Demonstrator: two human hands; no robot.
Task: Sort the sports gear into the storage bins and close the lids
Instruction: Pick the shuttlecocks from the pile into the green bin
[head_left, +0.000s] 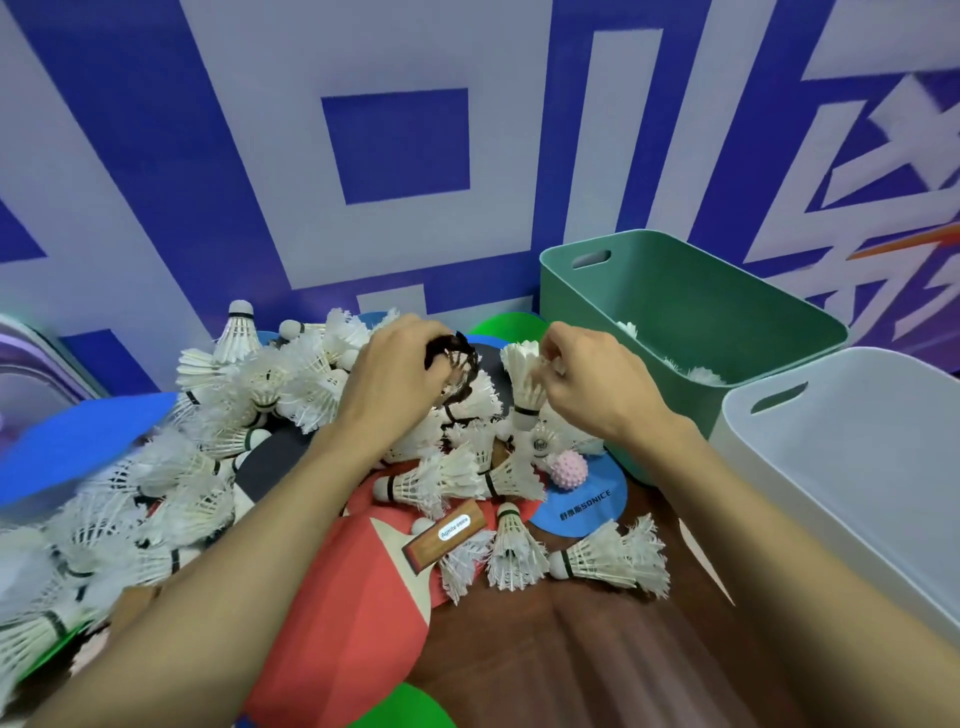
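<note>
A blue-and-white wall backs the wooden table (597, 654). Toward its far edge my left hand (395, 374) grips a dark shuttlecock (461, 364); my right hand (597, 387) pinches a white shuttlecock (522, 382) by its feathers. I judge both featherlight and crushable: hold the cork base.

"SONICE" on blue disc (597, 496)
</note>
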